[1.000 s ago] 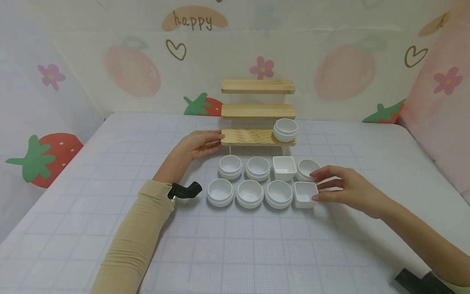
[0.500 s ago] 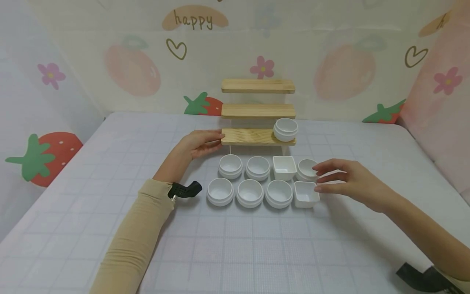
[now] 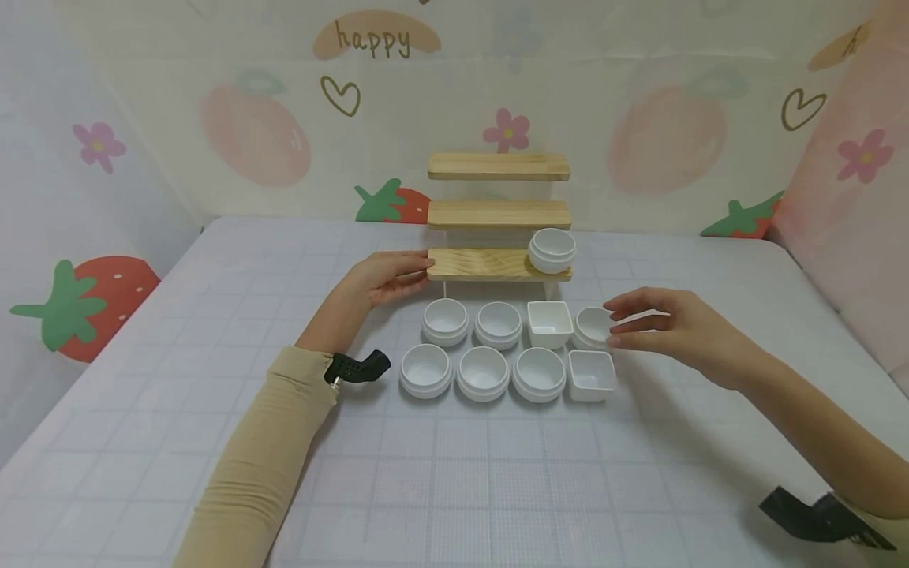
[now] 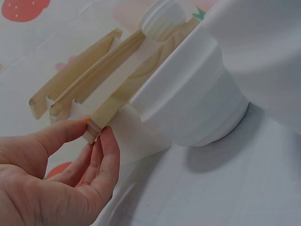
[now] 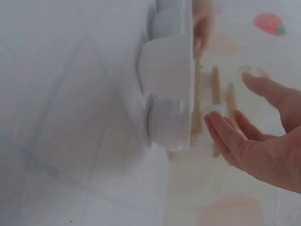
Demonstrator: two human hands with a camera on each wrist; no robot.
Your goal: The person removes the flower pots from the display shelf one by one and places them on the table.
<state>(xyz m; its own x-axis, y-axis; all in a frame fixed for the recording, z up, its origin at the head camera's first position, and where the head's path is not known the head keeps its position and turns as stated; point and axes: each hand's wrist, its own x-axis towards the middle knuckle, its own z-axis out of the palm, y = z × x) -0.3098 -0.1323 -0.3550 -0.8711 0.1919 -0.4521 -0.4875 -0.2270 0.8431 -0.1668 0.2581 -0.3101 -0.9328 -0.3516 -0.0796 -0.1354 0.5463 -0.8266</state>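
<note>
My left hand point(image 3: 387, 278) pinches the left end of the lowest wooden board point(image 3: 479, 266) of a three-tier display stand, thumb on one face and fingers on the other in the left wrist view. One round white bowl point(image 3: 552, 251) sits at that board's right end. My right hand point(image 3: 682, 331) holds nothing; its fingers are apart and its fingertips overlap the right edge of a round white bowl point(image 3: 591, 327) in the head view. In the right wrist view, the fingers point(image 5: 225, 134) are beside and above the bowls. A square white bowl point(image 3: 591, 376) stands just in front of that round one.
Two rows of white bowls, mostly round, stand in front of the stand, including another square bowl point(image 3: 550, 325) in the back row. The middle board point(image 3: 499, 214) and top board point(image 3: 499, 166) rise behind. A printed cloth backdrop point(image 3: 412, 118) closes off the rear.
My right hand has moved back and up, from beside the front square bowl to beside the round bowl behind it. The left hand keeps its hold on the board.
</note>
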